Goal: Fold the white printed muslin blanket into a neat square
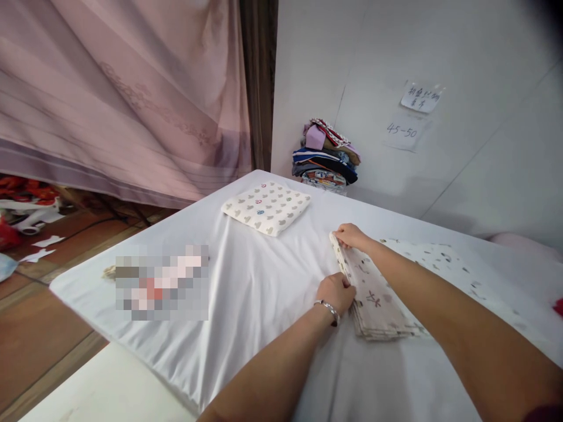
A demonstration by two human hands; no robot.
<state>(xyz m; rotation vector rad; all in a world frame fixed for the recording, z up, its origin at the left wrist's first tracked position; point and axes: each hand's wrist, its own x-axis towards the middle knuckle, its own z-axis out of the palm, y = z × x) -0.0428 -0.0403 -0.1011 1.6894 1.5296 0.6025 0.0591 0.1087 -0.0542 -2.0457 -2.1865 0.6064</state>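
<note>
A folded, patterned cloth (382, 302) in several layers lies at the right of the white-covered table (264, 293). My right hand (352, 235) pinches its far left corner. Nearer to me, my left hand (338, 294), with a bracelet on the wrist, is closed on the same cloth's left edge. Behind my right forearm, a pale sheet of fabric with small printed shapes (440, 258) is spread on the table; my arm hides part of it. Farther back lies a neatly folded cream cloth (268, 208) with grey prints, apart from both hands.
A blurred-out item (162, 284) lies at the table's left. A stack of folded clothes (325, 155) stands beyond the back edge, by a white wall with paper notes (420, 97). Pink curtain (153, 88) hangs at the left, above a brown floor (44, 316) with scraps.
</note>
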